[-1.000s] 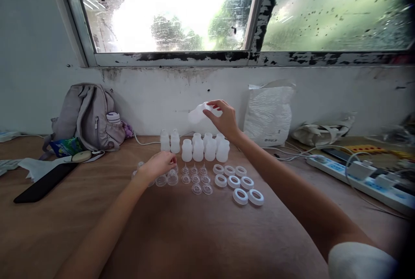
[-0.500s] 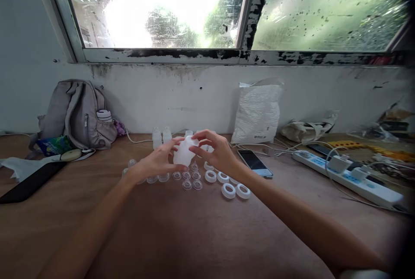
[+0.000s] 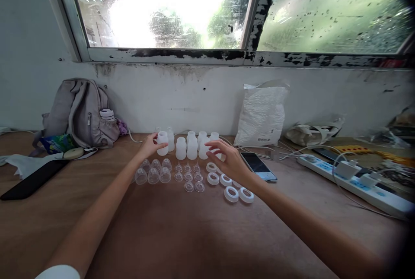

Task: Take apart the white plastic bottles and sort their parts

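My left hand (image 3: 149, 147) grips a white bottle (image 3: 162, 143) by its side, in front of clear bottles (image 3: 170, 139) near the wall. My right hand (image 3: 223, 154) is at the right end of the row of white bottles (image 3: 192, 147), its fingers apart and bent, partly covering the rightmost ones. Whether its fingertips touch a bottle is hard to tell. Clear domed caps (image 3: 153, 175) stand in rows below my left hand. Small clear nipples (image 3: 188, 177) lie in the middle. Several white rings (image 3: 231, 194) are below my right hand.
On the left are a grey backpack (image 3: 81, 112) and a black flat case (image 3: 34, 179). Against the wall leans a white plastic bag (image 3: 261, 115). A phone (image 3: 258, 166), a power strip (image 3: 353, 184) and cables lie to the right on the brown table (image 3: 162, 236).
My hands have moved apart from the white bottle they both held. My left hand has shifted left with a bottle, my right hand slightly right and down. The view has turned slightly left.
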A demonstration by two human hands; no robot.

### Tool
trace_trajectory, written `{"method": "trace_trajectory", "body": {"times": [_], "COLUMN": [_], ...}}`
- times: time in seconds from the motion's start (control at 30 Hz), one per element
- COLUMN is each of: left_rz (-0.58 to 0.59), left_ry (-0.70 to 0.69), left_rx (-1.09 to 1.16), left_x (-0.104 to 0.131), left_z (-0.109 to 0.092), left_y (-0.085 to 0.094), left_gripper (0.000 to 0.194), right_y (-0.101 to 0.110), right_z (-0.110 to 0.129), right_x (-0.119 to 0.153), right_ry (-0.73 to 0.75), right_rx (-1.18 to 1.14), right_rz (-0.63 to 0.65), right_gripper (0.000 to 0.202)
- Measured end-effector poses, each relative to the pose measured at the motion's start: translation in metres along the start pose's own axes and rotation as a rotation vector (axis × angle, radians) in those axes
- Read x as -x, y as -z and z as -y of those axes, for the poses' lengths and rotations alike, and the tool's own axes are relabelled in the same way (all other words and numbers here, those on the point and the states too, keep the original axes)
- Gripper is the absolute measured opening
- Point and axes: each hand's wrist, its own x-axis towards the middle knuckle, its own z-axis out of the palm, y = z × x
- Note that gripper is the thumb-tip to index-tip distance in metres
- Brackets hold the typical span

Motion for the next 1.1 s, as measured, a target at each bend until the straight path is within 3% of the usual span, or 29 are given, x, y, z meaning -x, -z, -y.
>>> {"method": "trace_trajectory", "body": {"times": [0.23, 0.43, 0.53, 0.6, 0.63, 0.73, 0.8, 0.93, 1.1], "left_rz": [0.118, 0.134, -0.039, -0.252, -0.289, -0.135, 0.029, 0.173, 0.253], "left_ry": [0.032, 0.059, 0.003, -0.188, -0.342, -0.506, -0.566, -0.440, -0.347], "left_rx": [0.017, -0.005, -0.054, -0.106, -0.123, -0.122, -0.136, -0.213, -0.208], "left_x": [-0.005, 0.002, 0.012, 0.027, 0.037, 0.074, 0.098, 0.125, 0.122], "left_z": [0.011, 0.007, -0.004, -0.013, -0.019, -0.034, -0.043, -0.049, -0.045], "left_y": [-0.026, -0.028, -0.020, -0.015, -0.015, -0.024, -0.039, -0.068, -0.079], "left_gripper": [0.057, 0.065, 0.059, 0.035, 0.026, 0.014, 0.015, 0.027, 0.025], "right_y": [0.004, 0.004, 0.007, 0.009, 0.010, 0.011, 0.013, 0.016, 0.013], "right_z": [-0.028, -0.032, -0.033, -0.035, -0.036, -0.043, -0.047, -0.052, -0.036], "right_x": [0.043, 0.067, 0.074, 0.079, 0.082, 0.089, 0.093, 0.096, 0.095], "right_ry": [-0.099, -0.085, -0.081, -0.098, -0.109, -0.135, -0.147, -0.170, -0.184], "right_rx": [0.046, 0.155, 0.238, 0.311, 0.346, 0.436, 0.485, 0.487, 0.228], "right_rz": [0.147, 0.250, 0.307, 0.354, 0.379, 0.442, 0.464, 0.487, 0.515], "right_gripper": [0.014, 0.014, 0.015, 0.018, 0.021, 0.032, 0.038, 0.035, 0.019]}}
